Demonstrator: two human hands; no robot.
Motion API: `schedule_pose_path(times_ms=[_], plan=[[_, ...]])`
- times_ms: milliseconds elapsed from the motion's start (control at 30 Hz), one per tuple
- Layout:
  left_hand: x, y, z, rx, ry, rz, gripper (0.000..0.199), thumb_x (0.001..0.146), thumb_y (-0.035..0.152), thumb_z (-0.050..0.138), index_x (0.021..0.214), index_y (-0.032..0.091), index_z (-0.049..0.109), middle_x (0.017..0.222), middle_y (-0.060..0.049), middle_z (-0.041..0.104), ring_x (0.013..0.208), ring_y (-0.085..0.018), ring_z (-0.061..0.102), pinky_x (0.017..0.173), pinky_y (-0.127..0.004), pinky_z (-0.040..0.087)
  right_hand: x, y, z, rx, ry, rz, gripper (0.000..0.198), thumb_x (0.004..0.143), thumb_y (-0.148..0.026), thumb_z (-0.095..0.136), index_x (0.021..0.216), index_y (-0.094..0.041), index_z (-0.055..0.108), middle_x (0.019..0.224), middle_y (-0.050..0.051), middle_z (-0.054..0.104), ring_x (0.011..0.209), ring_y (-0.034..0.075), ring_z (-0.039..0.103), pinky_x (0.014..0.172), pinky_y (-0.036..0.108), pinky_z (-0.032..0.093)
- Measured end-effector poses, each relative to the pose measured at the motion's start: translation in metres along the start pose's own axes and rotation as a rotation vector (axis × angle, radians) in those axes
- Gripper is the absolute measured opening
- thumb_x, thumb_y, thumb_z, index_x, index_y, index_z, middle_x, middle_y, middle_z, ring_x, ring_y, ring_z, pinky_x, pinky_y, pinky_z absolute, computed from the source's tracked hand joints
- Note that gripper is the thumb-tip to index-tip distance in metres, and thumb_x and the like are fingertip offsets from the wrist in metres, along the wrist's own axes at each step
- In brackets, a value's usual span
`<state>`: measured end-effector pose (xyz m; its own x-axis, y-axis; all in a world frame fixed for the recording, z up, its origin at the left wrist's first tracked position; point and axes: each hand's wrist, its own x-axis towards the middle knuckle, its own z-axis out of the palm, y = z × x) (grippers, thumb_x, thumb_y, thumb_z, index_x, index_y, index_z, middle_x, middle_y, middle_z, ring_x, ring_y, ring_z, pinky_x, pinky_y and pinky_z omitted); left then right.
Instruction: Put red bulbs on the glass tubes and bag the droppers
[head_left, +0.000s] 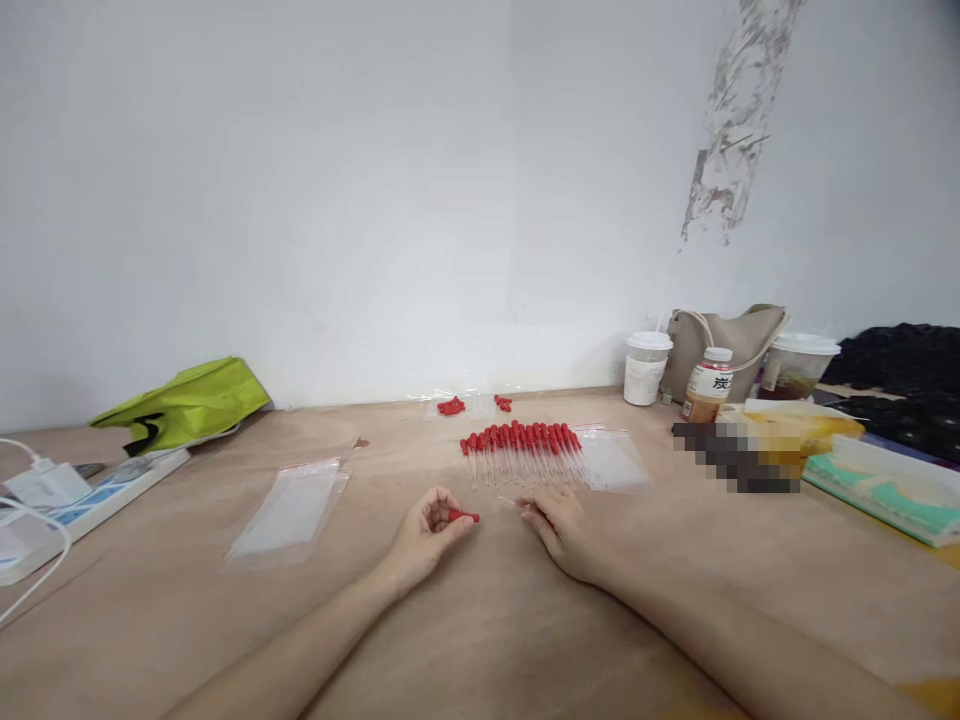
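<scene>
My left hand (429,530) is closed, pinching a red rubber bulb (465,516) between thumb and fingers. Across a small gap, my right hand (559,530) is closed on a thin clear dropper tube (507,501), whose end sticks out to the left. Just beyond both hands lies a row of droppers (525,450), red bulbs away from me and clear tubes towards me. Farther back are two small piles of loose red bulbs (451,406) on clear plastic near the wall.
Clear zip bags lie on the left (289,510) and beside the droppers (619,460). A power strip (105,505) and green bag (187,400) stand left. At right are a white cup (646,370), a bottle (707,385), a grey bag (739,345) and a tissue pack (885,490).
</scene>
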<state>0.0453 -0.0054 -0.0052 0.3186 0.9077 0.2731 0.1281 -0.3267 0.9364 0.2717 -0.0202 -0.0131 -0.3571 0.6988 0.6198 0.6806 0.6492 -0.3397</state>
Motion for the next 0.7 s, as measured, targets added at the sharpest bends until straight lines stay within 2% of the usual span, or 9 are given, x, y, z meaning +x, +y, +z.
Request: schedule_pose_path(times_ms=[67, 167, 333, 533, 700], plan=[[-0.003, -0.002, 0.002, -0.049, -0.032, -0.008, 0.024, 0.071, 0.029, 0.063, 0.072, 0.017, 0.042, 0.072, 0.001, 0.058, 0.067, -0.01, 0.055, 0.061, -0.02, 0.04, -0.002, -0.003, 0.003, 0.002, 0.037, -0.026, 0.017, 0.086, -0.022, 0.037, 0.091, -0.021, 0.054, 0.084, 0.003, 0.062, 0.076, 0.015, 0.054, 0.071, 0.03, 0.033], [-0.007, -0.003, 0.001, -0.073, -0.075, -0.018, 0.021, 0.074, 0.028, 0.06, 0.079, 0.017, 0.043, 0.078, 0.0, 0.059, 0.071, -0.012, 0.056, 0.064, -0.021, 0.041, -0.001, -0.011, 0.004, 0.0, 0.035, -0.045, 0.017, 0.086, -0.022, 0.039, 0.085, -0.02, 0.055, 0.077, 0.001, 0.063, 0.07, 0.013, 0.054, 0.071, 0.031, 0.031], [-0.01, -0.001, 0.001, 0.105, -0.057, 0.023, 0.026, 0.079, 0.031, 0.054, 0.101, 0.017, 0.05, 0.091, -0.006, 0.06, 0.082, -0.016, 0.056, 0.073, -0.027, 0.042, 0.0, -0.017, 0.004, 0.005, 0.025, -0.071, 0.017, 0.086, -0.022, 0.039, 0.083, -0.019, 0.055, 0.073, 0.0, 0.062, 0.063, 0.011, 0.052, 0.071, 0.031, 0.029], [-0.009, -0.002, 0.003, 0.183, -0.023, 0.021, 0.026, 0.08, 0.033, 0.051, 0.098, 0.015, 0.055, 0.091, -0.007, 0.064, 0.082, -0.018, 0.058, 0.073, -0.029, 0.044, 0.0, -0.017, 0.005, 0.044, -0.032, -0.075, 0.014, 0.085, -0.022, 0.04, 0.082, -0.019, 0.054, 0.075, 0.0, 0.063, 0.064, 0.011, 0.051, 0.072, 0.03, 0.028], [-0.008, 0.002, 0.006, 0.188, -0.059, 0.027, 0.025, 0.08, 0.032, 0.05, 0.094, 0.014, 0.059, 0.089, -0.006, 0.066, 0.08, -0.017, 0.059, 0.072, -0.027, 0.044, 0.0, -0.016, 0.005, 0.055, -0.06, -0.076, 0.015, 0.085, -0.024, 0.04, 0.083, -0.02, 0.055, 0.074, 0.0, 0.063, 0.062, 0.012, 0.05, 0.072, 0.031, 0.028]])
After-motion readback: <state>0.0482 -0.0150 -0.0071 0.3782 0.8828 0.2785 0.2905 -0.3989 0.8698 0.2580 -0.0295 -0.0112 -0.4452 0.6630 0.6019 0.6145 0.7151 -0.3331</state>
